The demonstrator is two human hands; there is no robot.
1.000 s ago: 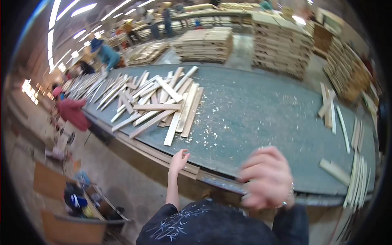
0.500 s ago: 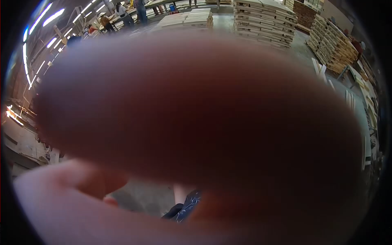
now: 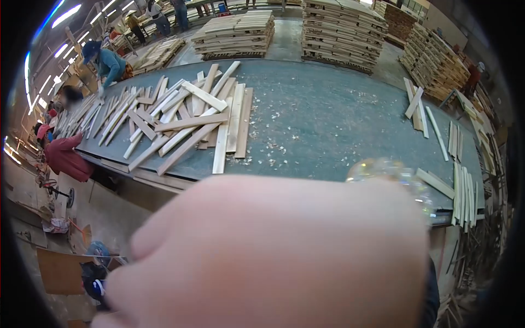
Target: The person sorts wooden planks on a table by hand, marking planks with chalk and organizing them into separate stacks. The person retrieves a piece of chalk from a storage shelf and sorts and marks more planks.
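Note:
My right hand (image 3: 262,251) fills the lower middle, very close to the camera and blurred. Its back faces me, with bent knuckles at the left, so it looks closed; the finger ends and anything in them are hidden. A clear, glittering bracelet (image 3: 377,168) circles the wrist. Beyond the hand stretches a long green-topped table (image 3: 306,120) strewn with wood chips. A jumbled heap of wooden strips (image 3: 191,112) covers its left part. Further strips (image 3: 464,194) lie at the right end. My left hand is out of view.
A person in a teal top (image 3: 112,65) bends over the table's far left side. Another in a red top (image 3: 68,157) stands at the near left. Stacks of boards (image 3: 344,35) rise behind the table, with another stack (image 3: 235,35) beside them.
The hand that covered most of the view has dropped lower and back from the lens. The table, the strips and the people at the left have come into sight.

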